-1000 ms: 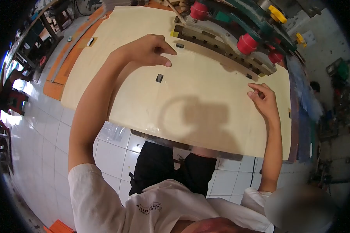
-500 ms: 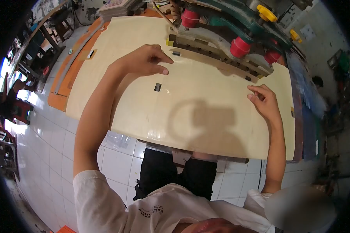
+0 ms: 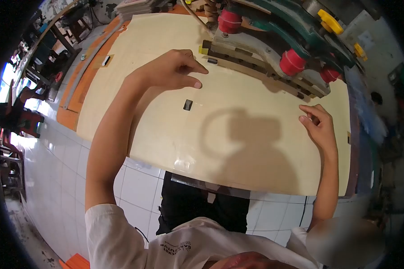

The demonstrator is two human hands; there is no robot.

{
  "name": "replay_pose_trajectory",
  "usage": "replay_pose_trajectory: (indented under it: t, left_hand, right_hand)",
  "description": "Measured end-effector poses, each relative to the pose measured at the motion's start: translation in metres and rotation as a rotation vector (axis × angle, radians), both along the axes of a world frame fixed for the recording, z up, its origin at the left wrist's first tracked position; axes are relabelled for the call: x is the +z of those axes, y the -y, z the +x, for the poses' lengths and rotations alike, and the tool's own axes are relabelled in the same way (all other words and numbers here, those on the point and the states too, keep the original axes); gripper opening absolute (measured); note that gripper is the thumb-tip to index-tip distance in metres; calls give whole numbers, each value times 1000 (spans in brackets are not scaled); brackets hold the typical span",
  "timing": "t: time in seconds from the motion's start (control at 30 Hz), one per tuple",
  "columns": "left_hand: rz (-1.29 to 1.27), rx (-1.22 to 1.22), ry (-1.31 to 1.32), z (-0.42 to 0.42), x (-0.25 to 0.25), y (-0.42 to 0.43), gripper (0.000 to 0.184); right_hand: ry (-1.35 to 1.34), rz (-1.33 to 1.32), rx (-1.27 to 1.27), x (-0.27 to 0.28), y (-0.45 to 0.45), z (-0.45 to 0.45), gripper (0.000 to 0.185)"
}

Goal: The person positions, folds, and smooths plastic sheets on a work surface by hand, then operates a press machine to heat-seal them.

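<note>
My left hand (image 3: 177,69) hovers over or rests on a large pale yellow sheet (image 3: 166,139), its thumb and index finger apart with nothing between them. Just past those fingertips is the left end of a long metal bar (image 3: 256,69) on a green-framed machine (image 3: 276,33). My right hand (image 3: 319,125) is near the bar's right end, thumb and index finger slightly apart, holding nothing visible. Whether either hand touches the sheet I cannot tell. A small dark patch (image 3: 188,105) lies on the sheet below my left hand.
Red cylinders (image 3: 292,62) and a yellow knob (image 3: 330,21) sit on the machine. A metal strip (image 3: 81,67) lies along the orange tabletop (image 3: 68,117) at left. Stacked papers (image 3: 137,6) are at the back. Stools (image 3: 24,123) stand on the tiled floor at far left.
The view has shifted, so the machine, sheet and dark patch appear farther right and slightly lower. Both hands keep much the same finger pose; the right hand appears lower and farther right.
</note>
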State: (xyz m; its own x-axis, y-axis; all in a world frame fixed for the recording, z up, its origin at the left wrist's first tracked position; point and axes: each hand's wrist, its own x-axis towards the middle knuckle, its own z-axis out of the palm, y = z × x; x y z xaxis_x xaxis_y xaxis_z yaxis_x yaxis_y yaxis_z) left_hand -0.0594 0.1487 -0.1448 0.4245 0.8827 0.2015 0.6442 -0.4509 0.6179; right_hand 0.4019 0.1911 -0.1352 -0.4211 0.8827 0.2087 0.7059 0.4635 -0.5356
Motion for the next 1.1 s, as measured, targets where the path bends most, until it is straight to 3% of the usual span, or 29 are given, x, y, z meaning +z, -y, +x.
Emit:
replay_pose_trajectory:
  t: [1.1]
  left_hand:
    - [-7, 81, -114, 12, 7, 4, 51]
  right_hand:
    - [-36, 30, 31, -7, -5, 6, 33]
